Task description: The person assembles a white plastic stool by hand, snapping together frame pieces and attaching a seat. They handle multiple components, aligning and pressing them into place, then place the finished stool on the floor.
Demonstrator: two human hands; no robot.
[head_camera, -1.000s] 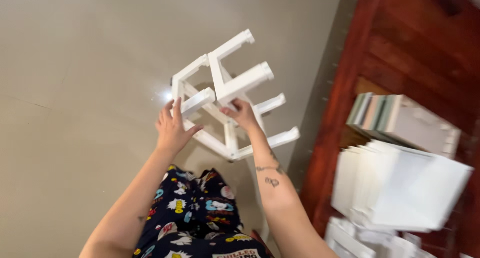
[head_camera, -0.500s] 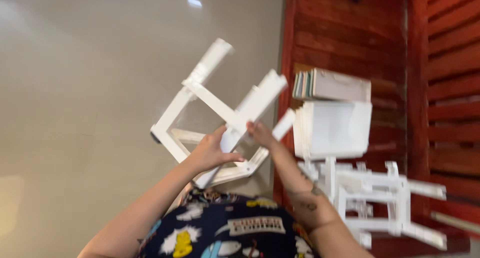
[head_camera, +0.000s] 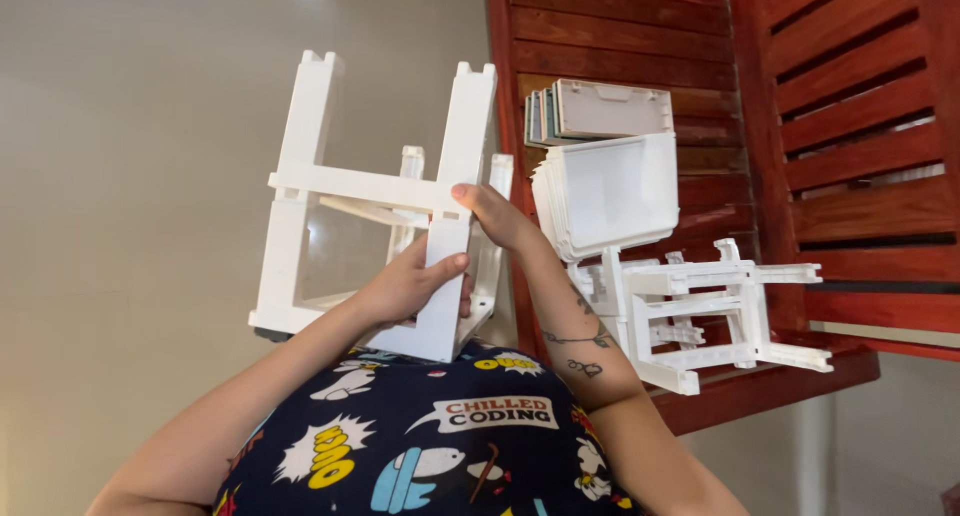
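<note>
We hold a white rack (head_camera: 375, 201) over the beige floor (head_camera: 130, 156); left grip (head_camera: 410, 286) and right grip (head_camera: 495, 216) clamp it. Right of it, a red slatted bench (head_camera: 640, 36) carries white bins (head_camera: 610, 191).

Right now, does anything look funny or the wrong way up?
Yes. The white plastic frame in both hands has its legs pointing up. A second white frame lies on its side on the red wooden bench, under stacked white bins.
</note>
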